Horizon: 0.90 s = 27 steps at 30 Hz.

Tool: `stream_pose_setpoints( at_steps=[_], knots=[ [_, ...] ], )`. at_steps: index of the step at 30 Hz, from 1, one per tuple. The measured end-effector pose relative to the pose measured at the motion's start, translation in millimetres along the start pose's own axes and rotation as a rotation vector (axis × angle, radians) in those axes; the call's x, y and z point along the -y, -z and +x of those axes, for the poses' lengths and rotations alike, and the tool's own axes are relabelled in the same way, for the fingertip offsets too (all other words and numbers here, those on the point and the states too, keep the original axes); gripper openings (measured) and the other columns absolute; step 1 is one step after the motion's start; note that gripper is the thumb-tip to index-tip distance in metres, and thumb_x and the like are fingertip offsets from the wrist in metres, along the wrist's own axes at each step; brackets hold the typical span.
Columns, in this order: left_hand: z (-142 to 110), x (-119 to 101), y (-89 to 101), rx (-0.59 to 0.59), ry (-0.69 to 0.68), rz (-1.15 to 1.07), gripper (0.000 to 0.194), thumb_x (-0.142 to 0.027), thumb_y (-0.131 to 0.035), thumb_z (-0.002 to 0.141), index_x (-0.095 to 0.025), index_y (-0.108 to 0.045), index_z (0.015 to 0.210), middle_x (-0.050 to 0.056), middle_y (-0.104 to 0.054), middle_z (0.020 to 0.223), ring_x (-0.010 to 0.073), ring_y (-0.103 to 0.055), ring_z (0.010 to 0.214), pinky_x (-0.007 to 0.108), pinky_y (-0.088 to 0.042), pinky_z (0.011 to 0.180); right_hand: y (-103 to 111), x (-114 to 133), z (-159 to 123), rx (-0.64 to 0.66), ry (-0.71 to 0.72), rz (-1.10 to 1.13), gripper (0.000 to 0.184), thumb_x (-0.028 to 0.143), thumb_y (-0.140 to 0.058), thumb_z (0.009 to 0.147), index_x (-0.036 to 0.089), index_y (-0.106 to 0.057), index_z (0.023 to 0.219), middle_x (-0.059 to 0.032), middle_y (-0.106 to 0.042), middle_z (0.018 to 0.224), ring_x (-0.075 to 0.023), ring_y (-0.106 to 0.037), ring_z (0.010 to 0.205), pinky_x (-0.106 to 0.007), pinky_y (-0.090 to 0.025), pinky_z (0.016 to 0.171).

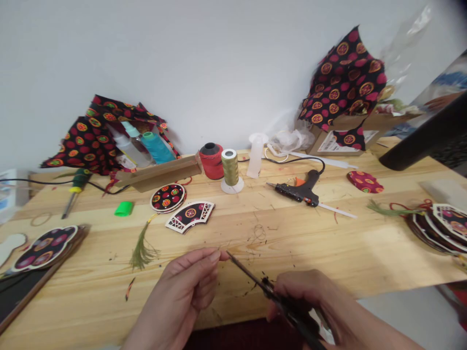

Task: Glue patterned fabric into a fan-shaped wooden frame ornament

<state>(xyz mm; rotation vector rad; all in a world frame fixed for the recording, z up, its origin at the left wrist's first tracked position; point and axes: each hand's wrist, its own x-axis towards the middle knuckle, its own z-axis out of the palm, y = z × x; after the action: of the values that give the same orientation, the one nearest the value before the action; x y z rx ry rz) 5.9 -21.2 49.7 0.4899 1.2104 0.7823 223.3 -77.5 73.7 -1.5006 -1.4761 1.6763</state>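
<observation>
My right hand (310,291) is wrapped round the dark handles of a pair of scissors (250,272), whose blades look closed and point up and left. Their tips reach the fingertips of my left hand (186,287). Thumb and forefinger of that hand are pinched together, and whatever they hold is too small to make out. Just beyond lies a fan-shaped piece (191,216) with a pale wooden frame and patterned fabric. Beside it are a round fabric piece (168,197) and an olive tassel (144,250). Loose thread bits (259,233) are scattered on the wooden table (226,238).
A black glue gun (299,189) with a white stick rests at right centre. Thread spools, red (211,160) and olive (230,167), stand behind. Patterned fabric (346,80) drapes over a cardboard box (339,138). A screwdriver (76,189) and green cap (124,209) lie left.
</observation>
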Motion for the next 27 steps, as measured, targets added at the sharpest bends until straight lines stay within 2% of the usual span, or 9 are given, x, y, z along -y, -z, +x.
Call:
stream_pose_setpoints(
  at_steps=[5, 9, 15, 18, 21, 27],
  knots=[
    [2.0, -1.9, -0.4, 0.003, -0.025, -0.009, 0.022, -0.032, -0.082, 0.062, -0.013, -0.072, 0.069, -0.009, -0.029, 0.05, 0.0037, -0.02, 0.046, 0.019, -0.014, 0.041, 3.4, 5.5, 13.1, 0.165, -0.156, -0.066, 0.027, 0.04, -0.07, 0.063, 0.019, -0.054, 0.064, 0.0026, -0.044, 0.059, -0.012, -0.041, 0.055, -0.023, -0.032, 0.048],
    [0.4, -1.3, 0.1, 0.03, -0.016, -0.006, 0.02, -0.031, -0.081, 0.064, -0.014, -0.07, 0.066, -0.009, -0.03, 0.05, 0.0041, -0.019, 0.046, 0.02, -0.013, 0.042, 0.3, 7.5, 17.8, 0.215, -0.21, -0.04, 0.024, 0.036, -0.064, 0.072, 0.018, -0.05, 0.065, 0.0042, -0.045, 0.058, -0.0083, -0.035, 0.052, -0.021, -0.024, 0.045],
    [-3.9, 2.9, -0.9, 0.068, 0.02, 0.069, 0.024, -0.035, -0.08, 0.066, -0.014, -0.069, 0.064, -0.007, -0.036, 0.051, 0.0041, -0.022, 0.046, 0.021, -0.015, 0.044, -2.9, 5.3, 20.0, 0.28, -0.154, 0.032, 0.033, 0.044, -0.062, 0.078, 0.019, -0.044, 0.067, 0.0063, -0.035, 0.058, -0.0075, -0.028, 0.053, -0.022, -0.019, 0.044],
    [-5.0, 3.7, -2.9, 0.034, 0.046, 0.086, 0.025, -0.035, -0.083, 0.062, -0.014, -0.071, 0.067, -0.005, -0.043, 0.052, 0.0036, -0.026, 0.046, 0.02, -0.016, 0.045, -3.5, 1.7, 23.8, 0.259, -0.069, 0.088, 0.03, 0.043, -0.062, 0.08, 0.018, -0.048, 0.07, 0.0057, -0.037, 0.062, -0.0079, -0.029, 0.057, -0.021, -0.02, 0.047],
    [-5.1, 3.8, -4.4, 0.031, 0.058, 0.087, 0.027, -0.036, -0.083, 0.059, -0.014, -0.071, 0.065, -0.005, -0.044, 0.05, 0.0034, -0.026, 0.045, 0.02, -0.015, 0.044, -4.3, -0.1, 26.3, 0.261, 0.017, 0.154, 0.033, 0.046, -0.06, 0.082, 0.017, -0.05, 0.07, 0.0054, -0.037, 0.063, -0.0082, -0.029, 0.059, -0.022, -0.02, 0.049],
    [-4.8, 4.3, -5.0, 0.024, 0.054, 0.092, 0.026, -0.036, -0.084, 0.059, -0.014, -0.072, 0.067, -0.005, -0.046, 0.051, 0.0037, -0.027, 0.045, 0.02, -0.015, 0.044, -5.3, -0.2, 28.8, 0.261, 0.066, 0.152, 0.043, 0.058, -0.056, 0.083, 0.017, -0.052, 0.071, 0.0052, -0.036, 0.065, -0.0087, -0.029, 0.06, -0.022, -0.023, 0.052]
  ],
)
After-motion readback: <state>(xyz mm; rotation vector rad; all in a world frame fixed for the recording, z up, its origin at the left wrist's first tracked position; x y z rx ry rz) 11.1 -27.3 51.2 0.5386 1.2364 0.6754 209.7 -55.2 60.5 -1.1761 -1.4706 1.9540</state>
